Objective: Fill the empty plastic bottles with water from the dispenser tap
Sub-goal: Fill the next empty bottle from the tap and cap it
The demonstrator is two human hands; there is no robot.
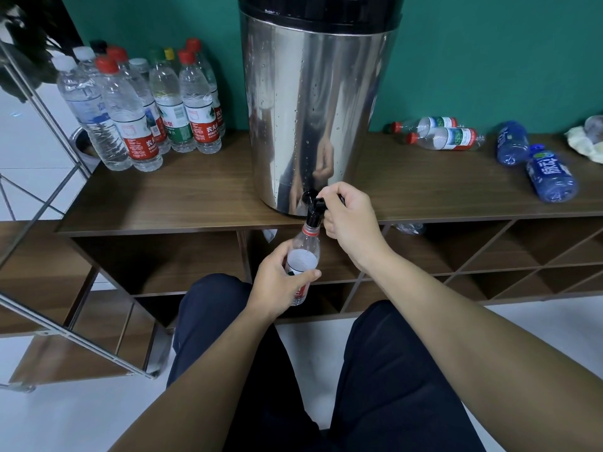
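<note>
While the left hand (280,282) grips a bottle (303,256) under the tap (314,207) and the right hand (349,213) grasps its lever, capped bottles (137,106) stand on the desk (163,197); four bottles (447,138) lie apparently unfilled.

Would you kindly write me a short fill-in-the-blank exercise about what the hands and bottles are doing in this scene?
1. The left hand holds a clear bottle under the black ____.
2. The right hand grips the tap handle of the ____ steel dispenser.
3. The blue bottles on the shelf are ____ on their sides.
4. The upright capped bottles stand to the ____ of the dispenser.

Missing words: tap; shiny; lying; left
</note>
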